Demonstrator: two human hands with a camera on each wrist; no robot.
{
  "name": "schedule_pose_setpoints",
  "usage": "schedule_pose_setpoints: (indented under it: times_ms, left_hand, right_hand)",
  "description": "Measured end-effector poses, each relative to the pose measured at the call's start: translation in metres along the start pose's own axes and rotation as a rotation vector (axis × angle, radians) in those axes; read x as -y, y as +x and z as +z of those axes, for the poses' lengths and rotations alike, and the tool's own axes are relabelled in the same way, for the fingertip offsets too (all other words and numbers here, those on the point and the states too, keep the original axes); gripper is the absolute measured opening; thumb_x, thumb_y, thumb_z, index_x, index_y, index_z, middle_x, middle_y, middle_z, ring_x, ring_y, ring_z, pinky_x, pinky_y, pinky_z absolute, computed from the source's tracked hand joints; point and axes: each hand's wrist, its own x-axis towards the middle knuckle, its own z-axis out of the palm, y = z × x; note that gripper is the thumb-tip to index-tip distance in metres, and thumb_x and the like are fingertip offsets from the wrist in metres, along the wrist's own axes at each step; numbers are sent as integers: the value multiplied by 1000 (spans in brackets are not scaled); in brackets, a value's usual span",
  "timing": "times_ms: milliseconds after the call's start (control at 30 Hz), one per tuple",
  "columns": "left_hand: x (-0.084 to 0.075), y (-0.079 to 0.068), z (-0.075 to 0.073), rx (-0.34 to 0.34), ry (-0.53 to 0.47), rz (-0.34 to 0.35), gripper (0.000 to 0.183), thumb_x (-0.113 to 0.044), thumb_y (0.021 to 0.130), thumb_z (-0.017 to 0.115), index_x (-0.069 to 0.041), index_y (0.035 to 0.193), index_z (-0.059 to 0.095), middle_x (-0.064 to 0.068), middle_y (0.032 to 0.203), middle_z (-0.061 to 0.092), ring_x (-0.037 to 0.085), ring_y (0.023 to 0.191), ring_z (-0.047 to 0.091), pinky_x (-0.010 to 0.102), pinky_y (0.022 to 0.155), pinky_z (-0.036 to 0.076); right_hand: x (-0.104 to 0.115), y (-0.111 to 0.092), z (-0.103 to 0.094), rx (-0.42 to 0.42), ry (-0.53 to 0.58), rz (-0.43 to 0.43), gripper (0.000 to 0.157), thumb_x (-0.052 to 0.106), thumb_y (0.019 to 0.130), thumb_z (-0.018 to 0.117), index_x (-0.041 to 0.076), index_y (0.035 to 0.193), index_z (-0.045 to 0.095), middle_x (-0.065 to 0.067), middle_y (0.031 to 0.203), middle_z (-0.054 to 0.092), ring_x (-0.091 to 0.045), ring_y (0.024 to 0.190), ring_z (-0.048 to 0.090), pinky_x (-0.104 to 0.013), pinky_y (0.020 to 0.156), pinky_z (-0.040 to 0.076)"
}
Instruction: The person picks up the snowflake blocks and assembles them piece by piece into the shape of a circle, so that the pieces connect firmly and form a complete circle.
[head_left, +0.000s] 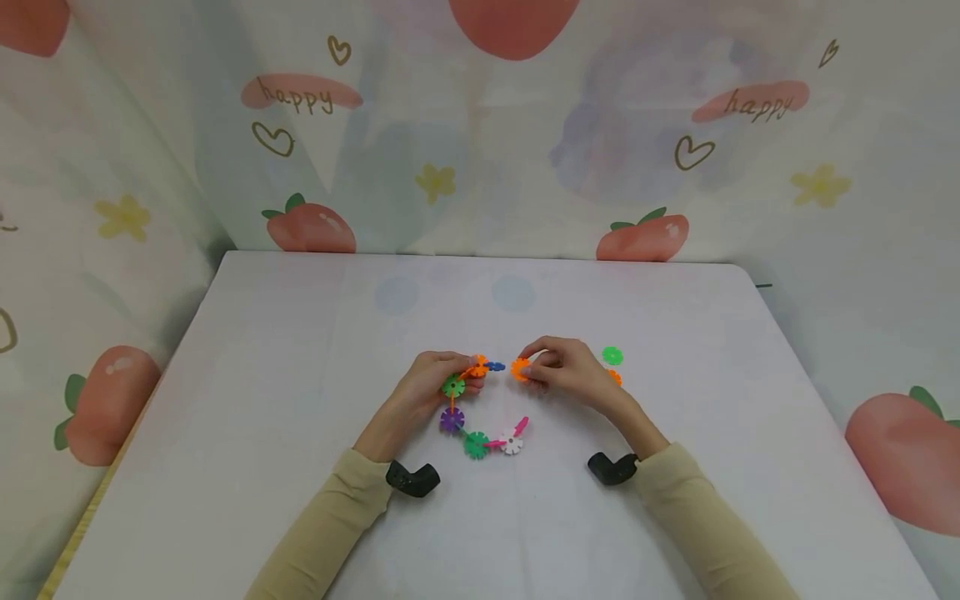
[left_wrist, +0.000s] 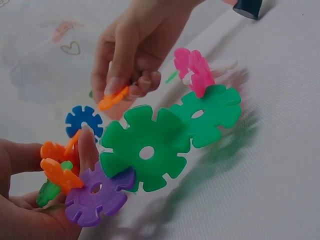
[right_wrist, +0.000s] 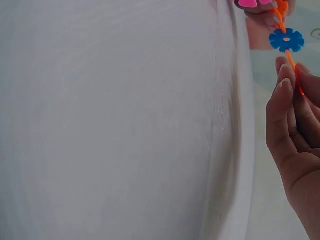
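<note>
In the head view my left hand (head_left: 435,379) pinches an orange snowflake disc (head_left: 479,365) at the upper end of a curved chain of interlocking plastic snowflake discs. A blue disc (head_left: 495,367) juts out beyond it toward the right. Down the chain come a green disc (head_left: 453,386), a purple disc (head_left: 452,419), another green disc (head_left: 476,445), a white disc (head_left: 512,443) and a pink disc (head_left: 522,426) at its free end. My right hand (head_left: 564,367) pinches a loose orange disc (head_left: 520,369) just right of the blue one, a small gap apart in the head view.
A light green disc (head_left: 612,356) and another orange disc (head_left: 616,377), partly hidden, lie just right of my right hand. The white table (head_left: 300,333) meets a patterned cloth (head_left: 480,150) at the back. Each wrist carries a black camera mount (head_left: 414,480).
</note>
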Motion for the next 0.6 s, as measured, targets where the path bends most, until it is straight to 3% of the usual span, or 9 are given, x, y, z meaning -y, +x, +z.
schedule_pose_setpoints:
  times_ms: [233, 600]
  left_hand:
    - [0, -1, 1, 10, -15, 8, 28, -7, 103, 60, 12, 122, 65, 16, 96, 74, 16, 75, 74, 31, 77, 64]
    - [1, -2, 5, -49, -18, 26, 26, -4, 102, 60, 12, 120, 67, 23, 109, 73, 15, 73, 74, 32, 80, 63]
  right_hand:
    - [2, 5, 9, 5, 49, 6, 23, 16, 97, 72, 3, 116, 70, -10, 84, 77, -24, 71, 68, -29, 69, 58]
    - [7, 10, 15, 9, 86, -4, 17, 8, 99, 67, -2, 112, 71, -13, 88, 78, -24, 71, 69, -30, 69, 60]
